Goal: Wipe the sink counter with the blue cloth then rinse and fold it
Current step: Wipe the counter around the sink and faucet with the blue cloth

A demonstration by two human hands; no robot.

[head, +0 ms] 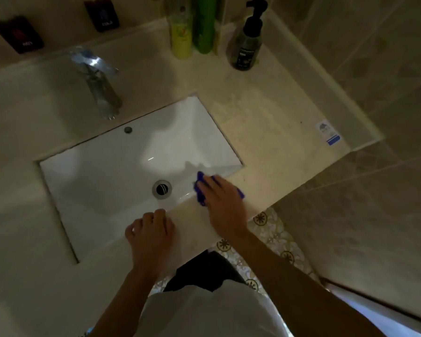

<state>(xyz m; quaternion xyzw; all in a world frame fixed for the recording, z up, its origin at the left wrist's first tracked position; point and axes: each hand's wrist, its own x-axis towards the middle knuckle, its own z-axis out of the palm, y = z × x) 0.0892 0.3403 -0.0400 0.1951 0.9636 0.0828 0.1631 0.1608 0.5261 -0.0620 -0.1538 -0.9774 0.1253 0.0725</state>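
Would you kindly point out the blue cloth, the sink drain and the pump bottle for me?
blue cloth (200, 190): head view, exposed left edge beside the fingers.
sink drain (162, 189): head view, dark centre opening.
pump bottle (246, 48): head view, dark body.

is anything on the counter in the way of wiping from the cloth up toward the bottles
Nothing visible. The right hand presses the blue cloth at the sink's corner; the counter is bare up to the bottles, with only a flat sticker at the right edge.

Your view's dim and soft; glare glints on the tap (96, 80), corners darken, edges bend.
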